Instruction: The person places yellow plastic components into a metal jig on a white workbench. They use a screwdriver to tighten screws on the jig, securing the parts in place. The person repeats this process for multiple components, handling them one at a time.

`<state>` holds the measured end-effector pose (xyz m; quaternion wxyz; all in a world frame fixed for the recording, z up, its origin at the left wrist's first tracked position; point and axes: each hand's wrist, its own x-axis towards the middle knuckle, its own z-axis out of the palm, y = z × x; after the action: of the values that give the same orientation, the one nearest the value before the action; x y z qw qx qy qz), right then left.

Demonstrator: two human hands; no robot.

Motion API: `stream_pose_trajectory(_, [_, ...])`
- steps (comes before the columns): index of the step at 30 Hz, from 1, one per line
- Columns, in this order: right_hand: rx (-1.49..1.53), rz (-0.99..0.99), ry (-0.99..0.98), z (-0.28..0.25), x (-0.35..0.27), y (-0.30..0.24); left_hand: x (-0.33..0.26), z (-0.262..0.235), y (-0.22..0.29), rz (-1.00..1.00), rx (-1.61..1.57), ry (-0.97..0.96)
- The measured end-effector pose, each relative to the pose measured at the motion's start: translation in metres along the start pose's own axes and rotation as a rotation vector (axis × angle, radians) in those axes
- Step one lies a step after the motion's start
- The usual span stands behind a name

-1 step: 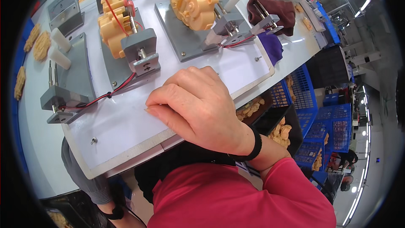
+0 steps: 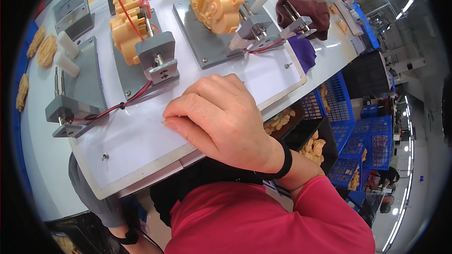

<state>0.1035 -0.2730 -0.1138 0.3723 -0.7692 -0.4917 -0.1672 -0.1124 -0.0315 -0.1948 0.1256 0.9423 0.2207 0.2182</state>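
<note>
A: What's under everything?

B: A white tabletop [image 2: 42,169], reaching left of the fingers [image 2: 190,106] and beyond them; on it lies a paper-covered board [image 2: 141,143], where the right hand [image 2: 223,117] appears to rest by the near edge

A: And the bigger gear?

B: Beyond the fingers, a bit left, a grey test stand [image 2: 153,47] bears a tan gearbox housing [image 2: 125,42]. A second stand [image 2: 193,47], past the knuckles, bears another housing [image 2: 216,9]. Farther left of the fingers, a third stand [image 2: 84,80] has bare white posts [image 2: 66,63]

A: How are the fingers set?

B: Curled narrow, thumb close against the index finger. The palm is hidden, so I can't tell whether something small sits inside; the left hand is out of sight

A: Handling advice?

B: My judgement: any reach wants a low wrist and light fingertips, going round the red-and-black wires [image 2: 140,92] just left of the fingers. Smallest but touchiest, the toggle switch [image 2: 105,156], farther left and nearer the body, could flip under a stray knuckle
</note>
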Motion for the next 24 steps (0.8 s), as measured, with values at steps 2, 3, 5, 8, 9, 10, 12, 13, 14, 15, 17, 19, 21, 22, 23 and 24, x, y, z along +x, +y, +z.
stream_pose_trajectory(2, [0.003,0.003,-0.001,0.000,0.000,-0.001,0.001,0.000,0.002,-0.015,-0.004,0.006])
stream_pose_trajectory(3, [0.005,0.005,-0.003,-0.001,0.001,-0.001,0.001,0.000,0.005,-0.024,-0.006,0.009])
stream_pose_trajectory(5, [0.008,0.001,-0.015,0.000,0.003,-0.003,0.003,-0.002,0.010,-0.050,-0.067,0.024])
stream_pose_trajectory(8, [0.001,-0.004,-0.039,-0.002,0.004,-0.004,0.004,-0.003,0.015,-0.001,-0.003,0.041])
stream_pose_trajectory(9, [-0.009,-0.001,-0.055,-0.003,0.004,-0.004,0.005,-0.004,0.015,0.028,0.045,0.043])
stream_pose_trajectory(10, [-0.024,0.007,-0.072,-0.005,0.004,-0.004,0.008,-0.006,0.018,0.023,0.052,0.046])
stream_pose_trajectory(12, [-0.019,0.006,-0.075,-0.003,0.004,-0.005,0.011,-0.007,0.026,0.010,0.058,0.053])
stream_pose_trajectory(13, [-0.025,0.009,-0.080,-0.004,0.003,-0.005,0.012,-0.007,0.029,0.020,0.057,0.065])
stream_pose_trajectory(14, [-0.031,0.012,-0.084,-0.004,0.003,-0.005,0.012,-0.007,0.030,0.002,0.056,0.068])
stream_pose_trajectory(15, [-0.027,0.007,-0.086,-0.003,0.003,-0.005,0.012,-0.007,0.031,-0.014,0.055,0.072])
stream_pose_trajectory(17, [-0.029,0.000,-0.096,-0.003,0.003,-0.005,0.012,-0.008,0.033,-0.035,0.059,0.072])
stream_pose_trajectory(19, [-0.031,0.007,-0.106,-0.004,0.003,-0.006,0.013,-0.009,0.036,-0.040,0.079,0.067])
stream_pose_trajectory(21, [-0.035,0.009,-0.110,-0.005,0.004,-0.007,0.014,-0.010,0.037,-0.039,0.071,0.076])
stream_pose_trajectory(22, [-0.036,0.006,-0.110,-0.005,0.004,-0.006,0.014,-0.011,0.037,-0.038,0.069,0.080])
stream_pose_trajectory(23, [-0.037,0.004,-0.111,-0.005,0.004,-0.006,0.014,-0.010,0.037,-0.045,0.066,0.077])
stream_pose_trajectory(24, [-0.036,0.007,-0.113,-0.005,0.004,-0.006,0.014,-0.010,0.037,-0.051,0.063,0.073])
